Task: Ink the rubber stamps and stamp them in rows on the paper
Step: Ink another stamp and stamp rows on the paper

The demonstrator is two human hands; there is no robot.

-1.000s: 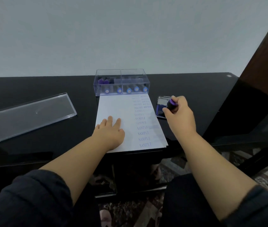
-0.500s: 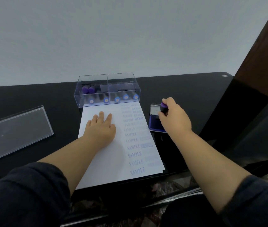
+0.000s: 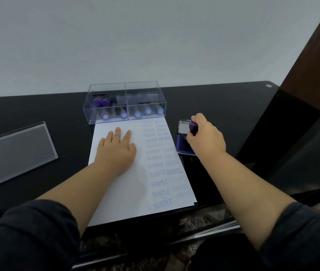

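Glossy black table (image 3: pixel 223 106): near edge hidden by both arms. White paper sheet (image 3: pixel 120 194) lies long axis running 12 to 6, slightly skewed; blue print rows down its right side, top and far-right ones too faint to read. Clear plastic lid (image 3: pixel 16 151) at 9, cut off by the frame. Clear plastic two-compartment box (image 3: pixel 126 94) at 12 of the sheet, stamps inside blurred. Left hand (image 3: pixel 116 149) flat on the sheet, fingers straight. Right hand (image 3: pixel 206 139) pinches purple rubber stamp (image 3: pixel 193 128), upright over the open blue ink pad (image 3: pixel 182 145) at 3; stamp face hidden.
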